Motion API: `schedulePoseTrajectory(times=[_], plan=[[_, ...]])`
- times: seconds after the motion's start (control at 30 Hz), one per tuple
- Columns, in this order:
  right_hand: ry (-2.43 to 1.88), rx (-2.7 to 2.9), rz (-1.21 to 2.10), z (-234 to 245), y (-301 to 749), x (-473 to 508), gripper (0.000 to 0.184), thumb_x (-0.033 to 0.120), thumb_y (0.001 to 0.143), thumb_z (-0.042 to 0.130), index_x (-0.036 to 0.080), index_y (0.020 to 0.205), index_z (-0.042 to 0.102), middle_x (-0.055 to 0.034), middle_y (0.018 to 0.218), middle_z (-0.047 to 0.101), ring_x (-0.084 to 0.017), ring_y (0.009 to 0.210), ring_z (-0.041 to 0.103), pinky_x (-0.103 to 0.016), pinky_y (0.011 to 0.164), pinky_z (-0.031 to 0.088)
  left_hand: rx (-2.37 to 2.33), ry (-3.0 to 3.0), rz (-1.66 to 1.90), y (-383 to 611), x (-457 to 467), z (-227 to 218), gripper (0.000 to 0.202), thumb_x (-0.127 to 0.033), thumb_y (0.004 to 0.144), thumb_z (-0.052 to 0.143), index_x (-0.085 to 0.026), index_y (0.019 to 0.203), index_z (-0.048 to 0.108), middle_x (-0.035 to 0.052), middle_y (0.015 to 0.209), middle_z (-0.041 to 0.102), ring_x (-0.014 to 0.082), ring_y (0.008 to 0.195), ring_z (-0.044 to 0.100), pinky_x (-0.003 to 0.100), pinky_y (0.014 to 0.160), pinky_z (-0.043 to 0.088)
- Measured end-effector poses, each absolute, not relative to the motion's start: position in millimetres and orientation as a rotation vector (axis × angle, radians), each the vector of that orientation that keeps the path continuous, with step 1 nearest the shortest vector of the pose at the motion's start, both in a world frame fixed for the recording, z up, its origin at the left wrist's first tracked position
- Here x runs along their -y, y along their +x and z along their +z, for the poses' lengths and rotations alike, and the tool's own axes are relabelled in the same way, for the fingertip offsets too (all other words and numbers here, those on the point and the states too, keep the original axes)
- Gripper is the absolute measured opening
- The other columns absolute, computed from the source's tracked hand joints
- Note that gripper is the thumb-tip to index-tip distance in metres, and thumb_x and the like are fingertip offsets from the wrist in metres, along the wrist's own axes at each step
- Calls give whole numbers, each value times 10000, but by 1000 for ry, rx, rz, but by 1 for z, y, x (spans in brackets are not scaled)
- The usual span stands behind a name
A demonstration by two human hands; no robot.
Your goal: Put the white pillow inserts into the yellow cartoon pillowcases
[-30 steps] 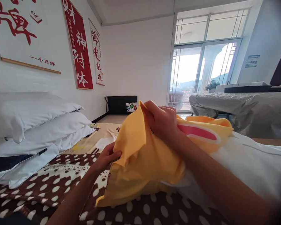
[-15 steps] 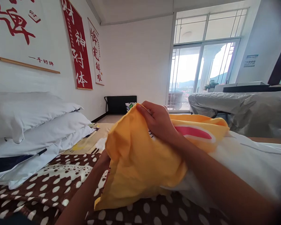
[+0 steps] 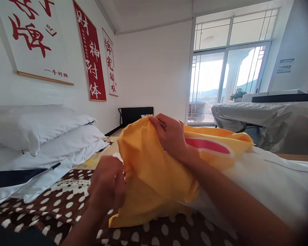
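A yellow pillowcase (image 3: 154, 171) with a pink oval print stands up in folds in front of me. My right hand (image 3: 169, 135) is closed on its top edge, thumb on the near side. Close by the left edge of the pillowcase is my left hand (image 3: 107, 182), fingers curled in and smeared by motion. What it holds, if anything, I cannot make out. A white, soft item (image 3: 269, 171), perhaps a pillow or quilt, lies against the pillowcase on the right; whether part of it is inside is hidden.
White pillows (image 3: 56, 136) are stacked at the left. Beneath everything lies a brown blanket (image 3: 66, 201) with white dots. A plastic-covered table (image 3: 246, 112) stands at the right, near the sliding glass door (image 3: 207, 85). A low black item (image 3: 136, 116) rests by the far wall.
My left hand has come up from behind the pillowcase's left edge and now shows in full beside it. My right hand keeps its hold. The view has shifted slightly left.
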State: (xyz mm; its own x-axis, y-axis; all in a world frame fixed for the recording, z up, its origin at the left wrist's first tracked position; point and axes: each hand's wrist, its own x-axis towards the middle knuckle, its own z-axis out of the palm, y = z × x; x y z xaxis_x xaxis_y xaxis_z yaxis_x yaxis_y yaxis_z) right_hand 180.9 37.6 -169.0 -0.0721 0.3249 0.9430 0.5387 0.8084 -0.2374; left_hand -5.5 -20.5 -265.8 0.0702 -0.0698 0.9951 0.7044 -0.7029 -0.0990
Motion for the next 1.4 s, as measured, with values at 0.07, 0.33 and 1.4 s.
schedulePoseTrajectory(times=[0.07,0.33,1.4], plan=[[-706,1677,-90,-167,181,-36,367,371,893,470,183,580,437,60,518,291,-84,527,247,-231,548,253,386,-1809,-1386,10,39,-263,151,-93,712,558,-204,814,573,22,685,614,172,672,594,317,630,505],[-603,1867,284,-159,192,-33,386,421,858,478,171,565,443,43,559,319,-82,548,294,-243,513,222,924,-1725,-1759,33,11,-249,103,-129,831,548,-183,918,559,38,832,596,154,806,568,275,736,467],[-729,1783,-142,-165,209,-67,400,414,879,452,189,550,424,29,597,400,-105,581,361,-246,562,264,1182,-2069,-2332,5,6,-240,244,-367,804,596,-178,696,485,-28,660,445,104,628,424,203,567,366]])
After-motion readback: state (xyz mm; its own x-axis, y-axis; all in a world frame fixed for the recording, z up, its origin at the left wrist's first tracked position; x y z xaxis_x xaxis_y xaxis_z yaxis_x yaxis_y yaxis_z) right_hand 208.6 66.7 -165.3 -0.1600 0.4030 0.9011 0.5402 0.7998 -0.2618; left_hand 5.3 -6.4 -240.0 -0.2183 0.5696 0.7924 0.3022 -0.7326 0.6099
